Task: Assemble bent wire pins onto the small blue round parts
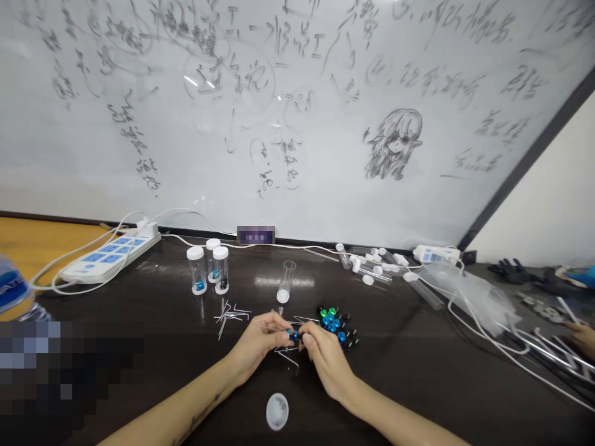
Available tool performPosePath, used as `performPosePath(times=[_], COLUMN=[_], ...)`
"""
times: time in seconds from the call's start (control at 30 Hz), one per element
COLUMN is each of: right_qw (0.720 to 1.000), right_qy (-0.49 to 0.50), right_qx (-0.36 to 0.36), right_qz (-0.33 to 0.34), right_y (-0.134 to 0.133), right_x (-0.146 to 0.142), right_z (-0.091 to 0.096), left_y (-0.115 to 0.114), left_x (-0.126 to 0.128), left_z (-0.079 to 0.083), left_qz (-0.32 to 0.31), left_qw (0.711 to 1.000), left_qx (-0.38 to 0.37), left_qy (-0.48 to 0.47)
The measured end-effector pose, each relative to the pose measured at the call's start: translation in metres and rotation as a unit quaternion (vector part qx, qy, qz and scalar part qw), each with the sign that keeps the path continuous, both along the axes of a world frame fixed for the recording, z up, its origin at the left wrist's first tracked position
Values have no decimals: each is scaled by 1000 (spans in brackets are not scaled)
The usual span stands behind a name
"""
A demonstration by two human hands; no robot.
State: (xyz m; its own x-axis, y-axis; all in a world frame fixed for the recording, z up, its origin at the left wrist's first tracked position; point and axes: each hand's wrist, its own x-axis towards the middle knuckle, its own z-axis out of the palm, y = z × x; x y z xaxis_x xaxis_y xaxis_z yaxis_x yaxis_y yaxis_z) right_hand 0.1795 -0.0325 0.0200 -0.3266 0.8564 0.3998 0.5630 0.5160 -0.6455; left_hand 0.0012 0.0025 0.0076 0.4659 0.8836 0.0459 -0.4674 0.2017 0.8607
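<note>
My left hand (264, 339) pinches a small blue part (293, 334) between thumb and fingers, in the middle of the dark table. Fingertips to fingertips with it, my right hand (325, 358) is closed at the part's right end, on a small dark piece I cannot make out. Thin L-shaped metal rods (289, 358) lie under and around the fingers. Right of the hands is a pile of blue and green round parts (331, 322) with black screws (352, 341). More L-shaped rods (229, 314) lie left of my left hand. Nearer me stands a small translucent white cup (277, 412).
A clear tube (287, 279) with a white base stands beyond my hands. Several white-capped tubes (196, 271) stand to its left. Loose tubes and caps (377, 269), a plastic bag (469, 291) and cables lie right. A power strip (111, 253) sits left. Another person's hand (583, 337) shows far right.
</note>
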Motion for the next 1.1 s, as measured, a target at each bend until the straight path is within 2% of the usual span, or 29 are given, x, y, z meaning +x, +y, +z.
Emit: performPosePath(times=[0.27, 0.37, 0.6, 0.83, 0.97, 1.1], right_qw=[998, 996, 999, 997, 994, 998], right_qy=[19, 56, 29, 56, 54, 42], right_qx=[-51, -70, -24, -33, -82, -43], right_qz=[36, 23, 16, 38, 42, 32], right_y=[5, 6, 1, 5, 8, 7], right_x=[-2, -2, -4, -5, -5, -3], right_z=[-5, -7, 0, -4, -6, -4], left_y=[-3, -3, -8, -5, -4, -3], left_x=[-1, -2, -2, -5, -4, -3], left_z=[1, 0, -1, 1, -1, -1], left_qz=[18, 12, 32, 55, 45, 41], left_qw=[1000, 1000, 999, 998, 999, 999], left_qx=[0, -6, 11, -12, -4, 2], left_qy=[-8, -9, 7, -2, -9, -19])
